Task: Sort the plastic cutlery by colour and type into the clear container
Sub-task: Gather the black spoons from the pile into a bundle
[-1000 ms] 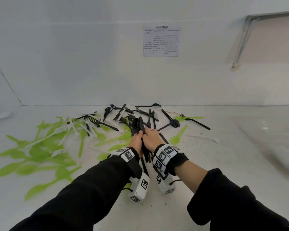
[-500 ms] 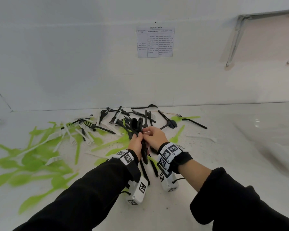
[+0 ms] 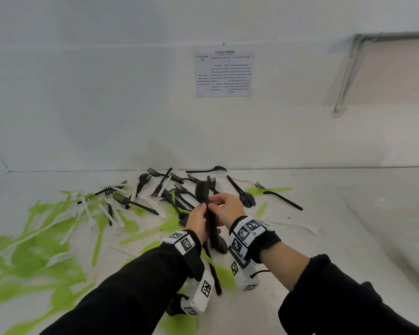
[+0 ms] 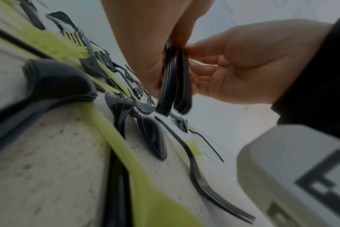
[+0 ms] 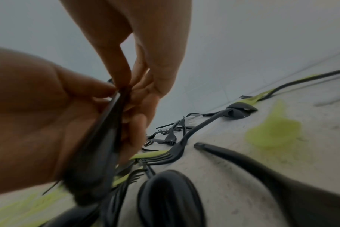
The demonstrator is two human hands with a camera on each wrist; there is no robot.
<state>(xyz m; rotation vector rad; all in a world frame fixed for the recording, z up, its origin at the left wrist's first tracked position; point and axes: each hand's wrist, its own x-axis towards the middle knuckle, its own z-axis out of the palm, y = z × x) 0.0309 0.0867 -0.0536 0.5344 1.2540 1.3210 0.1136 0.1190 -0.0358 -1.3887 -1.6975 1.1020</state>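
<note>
Both hands meet over the middle of the white table [image 3: 336, 238] around a stack of black plastic spoons [image 3: 209, 213]. My left hand [image 3: 198, 220] grips the stack from the left, and my right hand [image 3: 224, 209] pinches its handles from the right. In the left wrist view the bundle of black handles [image 4: 174, 86] hangs between the two hands. The right wrist view shows the same black stack [image 5: 107, 132] between thumb and fingers. Loose black forks and spoons [image 3: 169, 187] lie scattered behind the hands. The clear container is blurred at the right [image 3: 397, 226].
Green spoons and forks [image 3: 34, 257] cover the table's left side, with white forks [image 3: 92, 213] among them. A black fork [image 3: 281, 197] lies to the right on a green one. A printed sheet [image 3: 224, 74] hangs on the back wall.
The hands have lifted the black stack slightly and turned it more upright; the right fingers have shifted higher along the handles. The head view has tilted a little.
</note>
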